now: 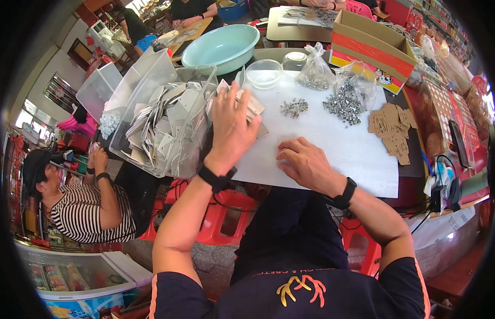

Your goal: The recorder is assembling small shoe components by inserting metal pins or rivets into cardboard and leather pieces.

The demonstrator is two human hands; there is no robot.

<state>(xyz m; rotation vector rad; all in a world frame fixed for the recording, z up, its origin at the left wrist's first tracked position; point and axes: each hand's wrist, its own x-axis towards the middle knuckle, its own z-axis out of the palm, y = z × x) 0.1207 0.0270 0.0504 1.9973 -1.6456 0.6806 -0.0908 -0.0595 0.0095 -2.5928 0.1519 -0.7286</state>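
Note:
My left hand (231, 125) is raised with its fingers spread, over a small stack of pale cards (252, 106) beside a clear plastic bin (170, 166). Many white and grey cards (152, 125) lie jumbled in that bin. Low over the white foam sheet (332, 183), my right hand (310, 164) has its fingers curled toward the thumb; whatever they may hold is hidden. Beyond it lies a small heap of shiny metal pieces (294, 108). A larger heap of similar pieces (344, 105) spills from a clear bag. Brown cardboard tags (391, 130) are piled at the right.
A round clear tub (264, 80), a pale blue basin (222, 50), a tied bag of small pieces (314, 74) and an open cardboard box (372, 48) stand along the far side. A person in a striped shirt (93, 210) sits at the left; others work farther back.

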